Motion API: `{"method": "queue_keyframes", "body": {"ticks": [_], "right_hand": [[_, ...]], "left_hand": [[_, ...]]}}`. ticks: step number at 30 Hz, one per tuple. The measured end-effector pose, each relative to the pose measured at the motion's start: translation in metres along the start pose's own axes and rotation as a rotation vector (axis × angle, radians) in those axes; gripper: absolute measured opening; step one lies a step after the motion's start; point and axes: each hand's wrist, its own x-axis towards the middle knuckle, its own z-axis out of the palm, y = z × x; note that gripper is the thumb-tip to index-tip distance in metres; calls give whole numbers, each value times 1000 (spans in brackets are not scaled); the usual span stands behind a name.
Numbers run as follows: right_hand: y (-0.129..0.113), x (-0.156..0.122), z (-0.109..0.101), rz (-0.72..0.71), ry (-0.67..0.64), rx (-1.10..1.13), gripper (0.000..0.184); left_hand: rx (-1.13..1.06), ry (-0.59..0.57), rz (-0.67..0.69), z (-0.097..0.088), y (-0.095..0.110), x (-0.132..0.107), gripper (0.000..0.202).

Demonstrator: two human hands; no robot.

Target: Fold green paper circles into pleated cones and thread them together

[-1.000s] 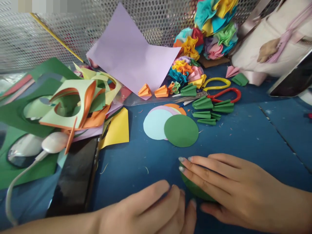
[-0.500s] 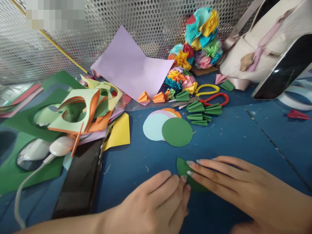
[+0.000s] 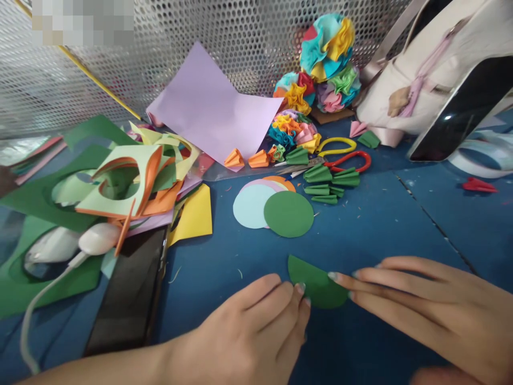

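Tabletop (image 3: 372,230) under semicircle (image 3: 318,283), perforated panel (image 3: 248,37) behind.

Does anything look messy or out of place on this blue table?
Mostly the heap of cut-out sheets at left: they overlap at odd angles, with a white corded gadget among them and a thin orange strip poking out. A few pale slivers litter the tabletop. Nothing looks spilled.

We see a blue tabletop (image 3: 208,283) bearing overlapping paper circles (image 3: 282,211); from those, a folded green semicircle (image 3: 318,283) at five o'clock, a black smartphone (image 3: 126,297) at eight, pleated green papers (image 3: 316,190) at two and a folded red paper (image 3: 479,185) at three.
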Motion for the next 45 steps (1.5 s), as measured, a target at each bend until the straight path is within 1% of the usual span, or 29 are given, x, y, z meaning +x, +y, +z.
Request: {"method": "queue_keyframes", "body": {"ticks": [3, 4, 7, 9, 13, 15, 20, 23, 26, 29, 31, 32, 34, 36, 39, 42, 45], "right_hand": [[10, 19, -1, -108, -22, -4, 60], [12, 26, -1, -123, -28, 2, 59], [18, 44, 4, -136, -54, 33, 60], [20, 54, 7, -173, -52, 44, 60], [22, 67, 9, -182, -57, 63, 60], [23, 69, 6, -150, -65, 81, 61], [27, 65, 2, -43, -105, 188, 73], [30, 60, 6, -2, -84, 239, 73], [33, 56, 8, 22, -64, 289, 64], [33, 54, 6, 58, -53, 341, 47], [33, 54, 5, 73, -49, 359, 41], [33, 54, 5, 71, -49, 358, 41], [32, 54, 6, 50, -51, 345, 48], [32, 54, 7, 37, -51, 331, 52], [34, 56, 9, 61, -59, 378, 43], [36, 58, 8, 100, -64, 472, 33], [36, 60, 6, 129, -49, 527, 19]], "left_hand": [[0, 25, 0, 2, 2, 0, 25], [-2, 29, 2, 2, 2, 0, 24], [-7, 36, 3, 3, 4, -1, 24], [-2, 42, 4, 4, 4, -1, 24], [7, 72, 0, 7, 5, -1, 22], [-47, 66, -71, 8, 5, 1, 22], [-274, -41, -363, 4, 4, 4, 26], [-315, -65, -431, 4, 2, 4, 27], [-292, -61, -417, 5, 0, 4, 29], [-253, -41, -388, 6, -2, 4, 31], [-222, -30, -375, 8, -3, 4, 32], [-200, -24, -369, 8, -4, 4, 32], [-130, -12, -345, 9, -4, 5, 31], [-41, 7, -294, 8, -3, 5, 30], [47, 51, -210, 5, -3, 6, 31], [24, 110, -198, 2, -6, 6, 32], [-130, 163, -277, 1, -8, 5, 32]]}}
